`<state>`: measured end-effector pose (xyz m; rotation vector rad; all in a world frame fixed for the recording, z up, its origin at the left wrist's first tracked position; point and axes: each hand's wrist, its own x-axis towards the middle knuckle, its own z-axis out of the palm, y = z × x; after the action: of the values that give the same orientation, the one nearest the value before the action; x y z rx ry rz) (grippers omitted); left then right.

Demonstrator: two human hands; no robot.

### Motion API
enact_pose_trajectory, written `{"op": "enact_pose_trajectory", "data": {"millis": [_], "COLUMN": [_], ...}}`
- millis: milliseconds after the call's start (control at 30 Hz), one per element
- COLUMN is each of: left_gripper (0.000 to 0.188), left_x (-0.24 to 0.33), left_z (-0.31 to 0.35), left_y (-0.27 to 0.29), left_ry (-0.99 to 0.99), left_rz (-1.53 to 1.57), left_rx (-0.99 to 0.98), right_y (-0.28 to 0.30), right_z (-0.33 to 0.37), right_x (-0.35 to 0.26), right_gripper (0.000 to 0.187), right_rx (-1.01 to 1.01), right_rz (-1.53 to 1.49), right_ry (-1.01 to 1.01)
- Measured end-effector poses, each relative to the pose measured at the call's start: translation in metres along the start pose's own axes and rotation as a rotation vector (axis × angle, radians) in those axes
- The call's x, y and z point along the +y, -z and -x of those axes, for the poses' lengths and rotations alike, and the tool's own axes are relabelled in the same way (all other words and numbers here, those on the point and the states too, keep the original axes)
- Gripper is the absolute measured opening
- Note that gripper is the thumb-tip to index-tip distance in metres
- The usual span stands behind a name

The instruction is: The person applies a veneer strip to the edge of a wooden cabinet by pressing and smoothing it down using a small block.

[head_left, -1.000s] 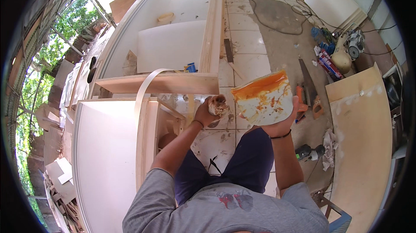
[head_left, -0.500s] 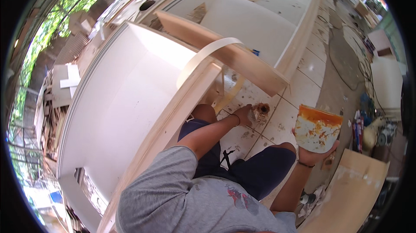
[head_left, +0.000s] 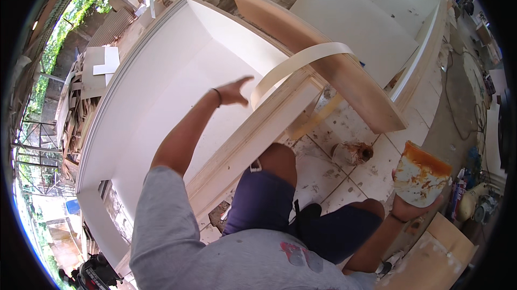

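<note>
My left hand (head_left: 235, 93) is held over the white cabinet panel (head_left: 161, 106), its fingers apart and nothing in them. Just to its right, a pale curved strip of edging (head_left: 301, 59) arches over the wooden frame rail (head_left: 264, 120); a small gap seems to part hand and strip. In my right hand (head_left: 414, 207) rests a white plate-like piece (head_left: 423, 177) smeared with orange-brown glue, gripped from below. A glue-crusted can (head_left: 344, 153) is on the tiles between the two hands, its dark mouth facing right.
A loose wooden board (head_left: 323, 63) crosses the cabinet frame. Another white panel (head_left: 355, 26) lies inside the far section. At lower right is a light plywood piece (head_left: 431, 252), and a black machine (head_left: 97, 274) stands at lower left. Cables (head_left: 458, 80) run along the right-hand floor.
My left hand has left the can and moved up and left over the cabinet panel. The glue-smeared piece stays in my right hand. The whole view has shifted.
</note>
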<state>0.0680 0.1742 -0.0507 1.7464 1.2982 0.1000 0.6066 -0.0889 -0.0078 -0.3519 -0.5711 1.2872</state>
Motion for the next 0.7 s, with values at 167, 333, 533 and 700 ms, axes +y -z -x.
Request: {"op": "enact_pose_trajectory", "data": {"millis": [167, 333, 533, 700], "left_gripper": [0.080, 0.045, 0.021, 0.005], "left_x": [-0.040, 0.022, 0.140, 0.201], "left_z": [-0.032, 0.007, 0.081, 0.121], "left_y": [-0.035, 0.026, 0.104, 0.129], "left_ry": [0.140, 0.044, -0.236, 0.003], "left_rz": [-0.212, -0.746, -0.956, -0.638], "left_rx": [-0.184, 0.075, 0.357, 0.318], "right_y": [-0.069, -0.074, -0.167, -0.223], "right_z": [-0.029, -0.012, -0.031, -0.038], "right_x": [0.010, -0.030, -0.030, -0.043], "right_gripper": [0.083, 0.081, 0.085, 0.084], "right_rx": [0.781, 0.259, 0.673, 0.492], "right_rz": [0.153, 0.034, 0.004, -0.085], "right_ry": [0.033, -0.195, -0.293, -0.299]}}
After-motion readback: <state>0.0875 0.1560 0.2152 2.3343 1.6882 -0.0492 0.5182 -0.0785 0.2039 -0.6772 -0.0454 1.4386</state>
